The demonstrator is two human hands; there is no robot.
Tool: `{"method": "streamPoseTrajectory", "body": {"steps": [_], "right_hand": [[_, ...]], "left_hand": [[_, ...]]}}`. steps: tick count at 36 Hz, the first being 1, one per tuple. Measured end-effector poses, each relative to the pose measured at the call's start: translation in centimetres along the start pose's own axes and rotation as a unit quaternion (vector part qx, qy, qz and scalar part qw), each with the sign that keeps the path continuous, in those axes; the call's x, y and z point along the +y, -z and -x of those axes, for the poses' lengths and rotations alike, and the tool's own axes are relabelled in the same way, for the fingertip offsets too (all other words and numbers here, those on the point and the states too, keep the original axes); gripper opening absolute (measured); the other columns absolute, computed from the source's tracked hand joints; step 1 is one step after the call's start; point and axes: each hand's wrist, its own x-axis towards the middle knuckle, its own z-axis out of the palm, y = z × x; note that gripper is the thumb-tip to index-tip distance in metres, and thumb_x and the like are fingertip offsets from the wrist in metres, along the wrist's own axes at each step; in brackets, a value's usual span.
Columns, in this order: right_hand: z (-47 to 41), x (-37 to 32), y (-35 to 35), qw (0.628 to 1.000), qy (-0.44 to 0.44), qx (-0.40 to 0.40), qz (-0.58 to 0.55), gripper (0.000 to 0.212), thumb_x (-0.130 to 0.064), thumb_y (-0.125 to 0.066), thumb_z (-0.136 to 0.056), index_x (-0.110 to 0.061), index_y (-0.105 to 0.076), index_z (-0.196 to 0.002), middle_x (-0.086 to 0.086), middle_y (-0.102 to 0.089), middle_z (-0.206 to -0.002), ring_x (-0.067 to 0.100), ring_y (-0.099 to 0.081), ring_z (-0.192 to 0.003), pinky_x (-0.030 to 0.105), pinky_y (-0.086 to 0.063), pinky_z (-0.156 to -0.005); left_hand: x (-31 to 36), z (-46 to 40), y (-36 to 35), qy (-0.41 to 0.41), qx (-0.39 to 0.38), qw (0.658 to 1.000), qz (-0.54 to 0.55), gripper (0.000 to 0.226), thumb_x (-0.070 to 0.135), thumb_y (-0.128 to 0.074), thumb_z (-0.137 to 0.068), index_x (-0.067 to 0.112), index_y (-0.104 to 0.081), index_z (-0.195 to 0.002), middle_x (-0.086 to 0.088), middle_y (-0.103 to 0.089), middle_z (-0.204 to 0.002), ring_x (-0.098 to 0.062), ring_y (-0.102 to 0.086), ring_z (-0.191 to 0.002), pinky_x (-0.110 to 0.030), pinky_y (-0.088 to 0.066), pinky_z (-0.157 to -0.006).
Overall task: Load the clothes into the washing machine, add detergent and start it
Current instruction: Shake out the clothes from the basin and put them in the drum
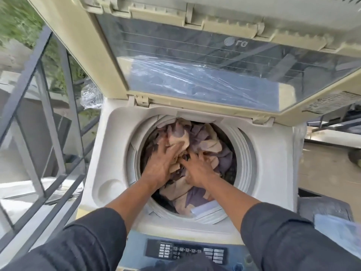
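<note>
Sleeves (82, 239) dark, pushed back off both forearms, nearest to me. Just past them, at the machine's front edge, the control panel (186, 253) with its rows of buttons, untouched; starting comes last.

Beyond that, the washing machine (273, 173), a top-loader, its drum mouth open below me. Both my hands are down inside it. My left hand (161, 163) lies flat with fingers spread, pressing on the clothes (207, 141), a tumble of beige and purple-grey fabric. My right hand (197, 169) sits just beside it, fingers also splayed and pushing into the pile, not closed around anything as far as I can tell. The clothes fill the drum nearly to the rim; one pale fold rides up against the near edge.

Step in hand, as I judge it: settling the load. To do it well I should press evenly, spread the heap around the drum rather than pack it in the middle, and tuck that near fold below the rim so nothing snags. Leave it loose enough to tumble.

Farther back, the lid (195, 75) stands raised on its hinges, glass pane with plastic film visible through it. Off to my left, a dark metal railing (48, 106) with greenery behind. No detergent in sight.
</note>
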Motion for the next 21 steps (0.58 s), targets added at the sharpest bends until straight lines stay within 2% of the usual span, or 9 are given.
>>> {"method": "streamPoseTrajectory", "body": {"steps": [1, 3, 5, 8, 11, 14, 16, 18, 21], "right_hand": [[-0.3, 0.4, -0.2, 1.000, -0.002, -0.021, -0.009, 0.082, -0.029, -0.070, -0.090, -0.042, -0.027, -0.158, 0.010, -0.007, -0.170, 0.049, -0.002, -0.155, 0.067, -0.029, -0.117], [-0.9, 0.9, -0.9, 0.998, 0.005, -0.055, -0.017, 0.083, -0.026, -0.068, -0.090, -0.042, -0.026, -0.159, 0.009, -0.015, -0.170, 0.047, -0.008, -0.155, 0.063, -0.033, -0.117], [-1.3, 0.9, -1.8, 0.997, 0.009, -0.071, -0.011, 0.087, -0.027, -0.068, -0.088, -0.039, -0.023, -0.162, 0.008, -0.018, -0.170, 0.044, -0.015, -0.152, 0.059, -0.035, -0.117], [-1.3, 0.3, -2.1, 0.995, -0.005, -0.101, 0.009, 0.086, -0.031, -0.069, -0.089, -0.021, -0.024, -0.162, 0.012, -0.028, -0.164, 0.039, -0.024, -0.148, 0.054, -0.033, -0.118], [-0.5, -0.7, -2.4, 0.987, -0.021, -0.157, 0.031, 0.090, -0.037, -0.067, -0.089, -0.024, -0.017, -0.163, 0.009, -0.026, -0.165, 0.038, -0.024, -0.151, 0.059, -0.028, -0.119], [0.0, -1.8, -2.7, 0.968, -0.043, -0.236, 0.070, 0.089, -0.047, -0.063, -0.088, -0.026, -0.021, -0.163, 0.008, -0.024, -0.169, 0.040, -0.023, -0.154, 0.067, -0.021, -0.120], [0.0, -1.8, -4.1, 0.956, -0.056, -0.278, 0.074, 0.081, -0.044, -0.066, -0.086, -0.025, -0.032, -0.158, 0.011, -0.032, -0.165, 0.039, -0.034, -0.149, 0.059, -0.029, -0.121], [-1.0, -0.9, -7.0, 0.946, -0.056, -0.310, 0.078, 0.074, -0.046, -0.065, -0.086, -0.025, -0.041, -0.153, 0.013, -0.040, -0.159, 0.040, -0.042, -0.140, 0.056, -0.034, -0.115], [-2.5, 0.3, -9.6, 0.947, -0.036, -0.316, 0.051, 0.080, -0.058, -0.057, -0.077, -0.033, -0.039, -0.150, 0.007, -0.042, -0.156, 0.040, -0.043, -0.135, 0.060, -0.035, -0.112]], "left_hand": [[-0.1, 0.0, 0.2, 0.010, -0.043, 0.999, -0.019, 0.075, 0.029, -0.070, -0.096, 0.033, -0.035, -0.162, -0.021, -0.041, -0.155, -0.049, -0.062, -0.117, -0.047, -0.052, -0.092], [0.0, 0.1, 0.6, 0.020, -0.109, 0.991, -0.069, 0.062, 0.047, -0.063, -0.099, 0.032, -0.044, -0.156, -0.014, -0.060, -0.144, -0.039, -0.063, -0.122, -0.041, -0.050, -0.099], [0.8, 0.0, 1.0, 0.047, -0.181, 0.974, -0.126, 0.068, 0.055, -0.060, -0.100, 0.030, -0.039, -0.159, -0.011, -0.059, -0.149, -0.034, -0.058, -0.134, -0.041, -0.048, -0.109], [2.7, -0.6, 1.3, 0.083, -0.273, 0.927, -0.243, 0.065, 0.041, -0.047, -0.109, 0.021, -0.026, -0.167, -0.008, -0.050, -0.159, -0.031, -0.053, -0.143, -0.045, -0.047, -0.113], [4.0, -0.4, 0.9, 0.106, -0.351, 0.887, -0.281, 0.061, 0.028, -0.041, -0.110, 0.021, -0.023, -0.168, -0.006, -0.041, -0.167, -0.029, -0.047, -0.149, -0.046, -0.043, -0.114], [4.1, 0.7, -0.3, 0.109, -0.389, 0.863, -0.304, 0.058, 0.038, -0.034, -0.111, 0.021, -0.028, -0.167, -0.001, -0.033, -0.172, -0.030, -0.039, -0.154, -0.048, -0.038, -0.119], [3.8, 1.3, -1.4, 0.130, -0.404, 0.859, -0.286, 0.067, 0.057, -0.030, -0.109, 0.024, -0.029, -0.167, 0.001, -0.033, -0.172, -0.030, -0.032, -0.158, -0.049, -0.029, -0.123], [3.8, 1.8, -1.9, 0.160, -0.423, 0.854, -0.258, 0.076, 0.067, -0.025, -0.103, 0.025, -0.032, -0.166, 0.002, -0.035, -0.170, -0.027, -0.029, -0.159, -0.047, -0.022, -0.127], [3.8, 1.7, -1.3, 0.173, -0.373, 0.882, -0.229, 0.071, 0.065, -0.028, -0.096, 0.028, -0.054, -0.151, 0.003, -0.055, -0.156, -0.027, -0.048, -0.145, -0.045, -0.038, -0.117]]}}
